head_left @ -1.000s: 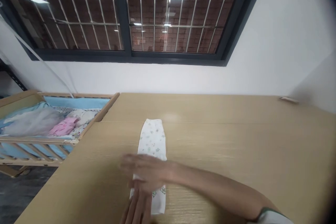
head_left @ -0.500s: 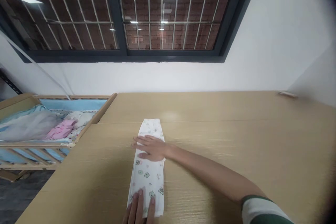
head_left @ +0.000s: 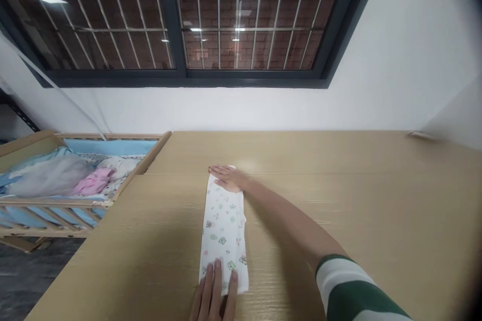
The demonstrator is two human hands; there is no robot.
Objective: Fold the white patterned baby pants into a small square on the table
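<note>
Leftmost, a wooden crib (head_left: 148, 158) holds pink clothing (head_left: 90, 182) and grey bedding (head_left: 48, 175), just beside the light wooden table (head_left: 339, 200). On the table lies a folded white printed cloth (head_left: 224, 225), a long strip running away from the person. The left hand (head_left: 214, 296) rests flat and open on its near end. The right hand (head_left: 228, 178), fingers spread open, presses on the far end, its striped sleeve (head_left: 350, 288) at the lower right.

cloth (head_left: 224, 225) on table (head_left: 339, 200), crib (head_left: 75, 180) left
</note>
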